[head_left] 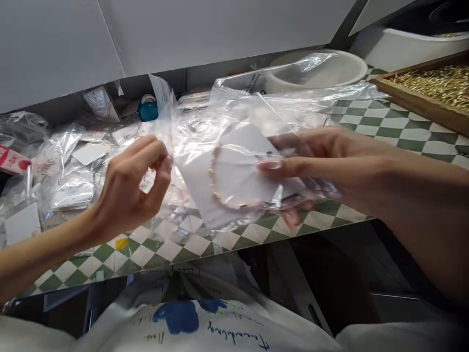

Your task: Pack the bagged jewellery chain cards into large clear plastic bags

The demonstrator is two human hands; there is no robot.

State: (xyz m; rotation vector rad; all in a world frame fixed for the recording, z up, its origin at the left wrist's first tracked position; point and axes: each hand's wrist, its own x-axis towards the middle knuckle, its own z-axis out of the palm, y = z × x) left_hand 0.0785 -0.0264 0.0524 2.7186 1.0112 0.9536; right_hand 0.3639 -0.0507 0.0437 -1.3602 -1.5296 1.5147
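My right hand [322, 156] grips a clear plastic bag, thumb on top and fingers beneath. Inside the bag is a white card [242, 142] carrying a thin beaded bracelet or necklace [212, 173] with gold-coloured beads. To the left, my left hand [137, 178] pinches a strip of clear plastic [164, 107] between thumb and index finger. That strip rises above the fingers beside the bag's left edge; whether it belongs to the same bag I cannot tell. Both hands are over the front part of the table.
Several bagged white cards [73, 188] lie in a heap at left. A green-and-white checked cloth [399, 124] covers the table. Behind stand a white round basin [351, 66] and a blue object [148, 108]. A wooden tray [414, 105] of small gold-coloured pieces sits at far right.
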